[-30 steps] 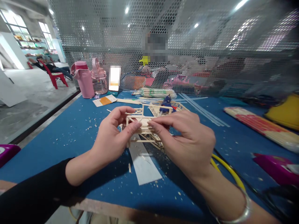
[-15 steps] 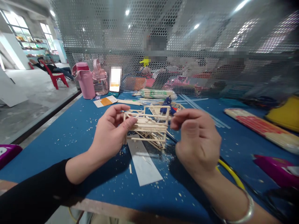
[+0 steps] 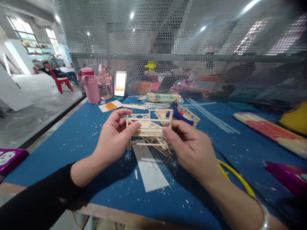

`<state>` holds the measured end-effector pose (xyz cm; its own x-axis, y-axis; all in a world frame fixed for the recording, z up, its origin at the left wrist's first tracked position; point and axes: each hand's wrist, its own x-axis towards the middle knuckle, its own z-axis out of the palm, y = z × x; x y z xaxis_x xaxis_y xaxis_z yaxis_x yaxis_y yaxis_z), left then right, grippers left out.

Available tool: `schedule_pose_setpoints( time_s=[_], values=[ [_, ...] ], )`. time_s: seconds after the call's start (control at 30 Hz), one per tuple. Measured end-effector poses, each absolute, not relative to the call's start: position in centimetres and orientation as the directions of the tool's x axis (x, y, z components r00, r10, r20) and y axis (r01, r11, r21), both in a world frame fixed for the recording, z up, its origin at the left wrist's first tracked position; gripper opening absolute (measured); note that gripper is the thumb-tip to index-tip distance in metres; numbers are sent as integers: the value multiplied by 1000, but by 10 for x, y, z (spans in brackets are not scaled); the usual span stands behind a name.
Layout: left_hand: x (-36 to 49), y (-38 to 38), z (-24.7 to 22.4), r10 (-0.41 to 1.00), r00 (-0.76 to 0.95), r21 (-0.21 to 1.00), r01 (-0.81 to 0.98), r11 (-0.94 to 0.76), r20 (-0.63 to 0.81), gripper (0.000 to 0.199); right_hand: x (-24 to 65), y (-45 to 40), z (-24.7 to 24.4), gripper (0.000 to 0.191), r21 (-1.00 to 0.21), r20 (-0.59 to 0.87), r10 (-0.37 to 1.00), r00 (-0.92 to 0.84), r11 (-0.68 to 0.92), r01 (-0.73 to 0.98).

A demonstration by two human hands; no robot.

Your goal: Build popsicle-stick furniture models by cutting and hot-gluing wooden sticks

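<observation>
A small frame of pale wooden sticks is held between my two hands above the blue table. My left hand grips its left end, thumb on the near side. On its right end, my right hand closes with thumb and fingers. Loose sticks lie beneath and behind the frame, partly hidden by it. A white strip runs toward me below. Behind the frame, a blue tool rests on another stick structure.
Pink flask, pink bottle and lit phone stand at the back left. Bagged sticks lie by the mesh screen. At right are a stick pack, a yellow cable and a purple object.
My right hand has moved left and closed on the frame's right end, uncovering more of the blue tool. My left hand keeps its hold. The view has shifted slightly.
</observation>
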<state>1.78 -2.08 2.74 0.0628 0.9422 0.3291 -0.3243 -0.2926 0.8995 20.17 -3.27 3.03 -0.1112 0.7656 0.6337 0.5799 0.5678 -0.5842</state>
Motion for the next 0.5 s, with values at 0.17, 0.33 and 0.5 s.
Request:
schedule_pose_setpoints(
  time_s=[0.17,0.33,0.5],
  values=[
    [15,-21,35,918,235,927,-276,-252,319,47,200,-35,28,10,-493,701,696,-156,630,600],
    [13,-19,33,921,263,945,-234,-229,288,49,202,-34,25,6,-412,737,645,-199,663,625],
    [12,-18,26,904,304,943,-234,-235,300,46,204,-32,24,5,-320,756,599,-265,691,648]
  ],
)
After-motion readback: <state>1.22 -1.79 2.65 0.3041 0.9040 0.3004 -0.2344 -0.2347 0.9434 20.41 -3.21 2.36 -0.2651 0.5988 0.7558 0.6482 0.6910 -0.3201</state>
